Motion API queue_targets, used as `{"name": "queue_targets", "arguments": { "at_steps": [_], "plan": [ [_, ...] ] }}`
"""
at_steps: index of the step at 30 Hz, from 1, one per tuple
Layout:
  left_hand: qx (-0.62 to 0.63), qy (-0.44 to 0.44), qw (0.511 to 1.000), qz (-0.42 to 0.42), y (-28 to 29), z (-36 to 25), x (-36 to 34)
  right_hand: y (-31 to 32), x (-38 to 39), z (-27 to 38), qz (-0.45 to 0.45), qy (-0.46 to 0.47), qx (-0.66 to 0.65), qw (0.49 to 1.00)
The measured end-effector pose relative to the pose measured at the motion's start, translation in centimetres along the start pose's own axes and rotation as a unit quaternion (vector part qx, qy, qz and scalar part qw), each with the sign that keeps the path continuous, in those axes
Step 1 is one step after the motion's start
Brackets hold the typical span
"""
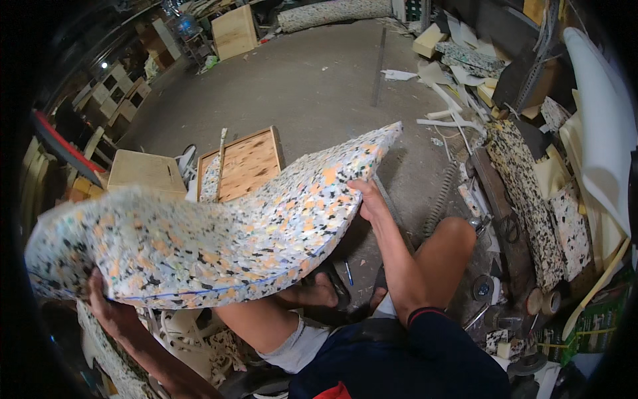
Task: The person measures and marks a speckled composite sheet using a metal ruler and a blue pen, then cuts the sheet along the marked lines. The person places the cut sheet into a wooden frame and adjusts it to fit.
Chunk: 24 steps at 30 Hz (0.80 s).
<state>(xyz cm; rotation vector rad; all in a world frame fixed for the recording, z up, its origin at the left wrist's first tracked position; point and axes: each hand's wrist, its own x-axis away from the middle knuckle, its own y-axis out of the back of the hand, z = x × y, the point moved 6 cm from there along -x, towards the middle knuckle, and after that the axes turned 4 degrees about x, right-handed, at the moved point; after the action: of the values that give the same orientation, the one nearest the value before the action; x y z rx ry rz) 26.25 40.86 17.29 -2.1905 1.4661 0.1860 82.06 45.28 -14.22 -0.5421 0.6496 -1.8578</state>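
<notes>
1. While both hands are wide apart, each one is clamped on the same big speckled foam sheet [219,243], so it's a proper two-handed hold.
2. Left hand [105,304] has the near edge toward the sheet's left end. Some of its fingers are hidden, but it's clearly gripping.
3. Right hand [367,198] pinches the right-hand edge, just below the pointy far corner.
4. The sheet is held up in front of the person, over the lap and left thigh. It sags in the middle and curls up at both ends. It's white with orange, black and grey flecks, plus a blue line [226,290] running along the near edge.
5. Just past the sheet's far edge there's a wood-framed panel [246,166], partly covered by it, with a beige box-like piece [147,171] to its left.
6. Down on the grey floor [292,86], a blue pen [349,272] lies between the person's feet.
7. Over on the right it's pretty messy: a coiled spring [440,203], a long speckled foam slab [528,199] and a tall white roll [601,126].
8. Way at the back, a rolled speckled sheet [332,14] lies on its side.
</notes>
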Motion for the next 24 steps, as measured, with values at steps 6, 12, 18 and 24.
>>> {"name": "queue_targets", "arguments": {
  "at_steps": [6, 12, 18, 24],
  "plan": [
    [0.013, -0.004, 0.999, -0.035, -10.5, 4.9, -6.7, 5.4, -5.3, 2.3, -0.033, 0.007, -0.06, 0.998],
    [0.01, 0.101, 0.994, 0.037, -7.9, 34.1, -27.1, 10.3, -16.4, -5.1, -0.142, -0.089, 0.022, 0.986],
    [-0.2, 0.177, 0.962, -0.061, -13.7, 64.5, -25.6, 21.8, -23.2, -13.0, -0.011, -0.27, 0.555, 0.787],
    [-0.252, 0.321, 0.906, -0.114, -14.6, 68.5, -23.8, 32.2, -17.2, -9.5, -0.288, -0.267, 0.749, 0.533]
  ]
}}
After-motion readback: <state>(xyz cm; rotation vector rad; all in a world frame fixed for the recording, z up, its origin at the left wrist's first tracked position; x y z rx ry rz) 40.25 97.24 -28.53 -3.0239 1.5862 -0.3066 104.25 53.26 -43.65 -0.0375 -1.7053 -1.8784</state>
